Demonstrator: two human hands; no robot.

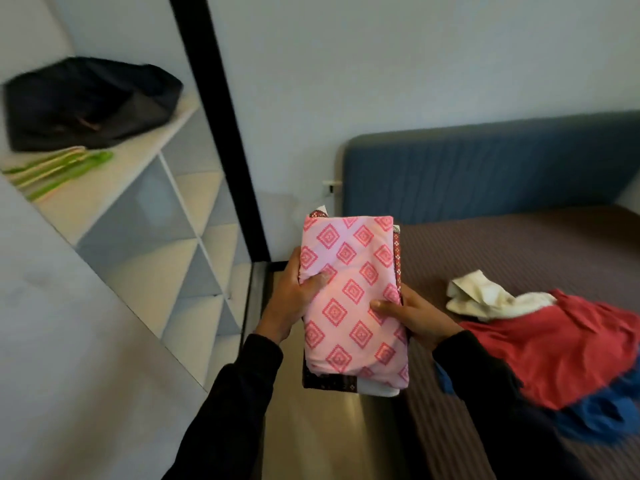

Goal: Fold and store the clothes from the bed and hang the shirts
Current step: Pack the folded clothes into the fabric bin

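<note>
1. Here, both hands hold a stack [353, 299] of folded clothes out in front of the person, above the floor [311, 441] between the wardrobe and the bed [519, 251].
2. The left hand [294, 299] grips the stack's left edge, thumb curled over the top and fingers hidden beneath.
3. The right hand [412, 313] grips the right edge the same way, its thumb lying across the top cloth.
4. The top piece of the stack is pink with red diamond motifs; under it show a white layer and a dark patterned layer at the near end, and a red patterned trim along the right side.
5. Both arms wear dark sleeves [235, 410].
6. On the bed, to the right of the stack and apart from it, lies an unfolded heap: a red garment [561, 348] on top of a blue garment [595, 417], with a white cloth [485, 296] touching the red one's far edge.
7. The bed has a brown ribbed cover and a blue headboard [485, 171] against the wall.
8. At left, the open wardrobe shows a shelf [145, 150] bearing a black bag [86, 102], with green hangers [59, 171] lying just in front of it.
9. Below the shelf are rows of white cubbies [166, 251].
10. A black door frame [221, 133] stands between the wardrobe and the wall.
</note>
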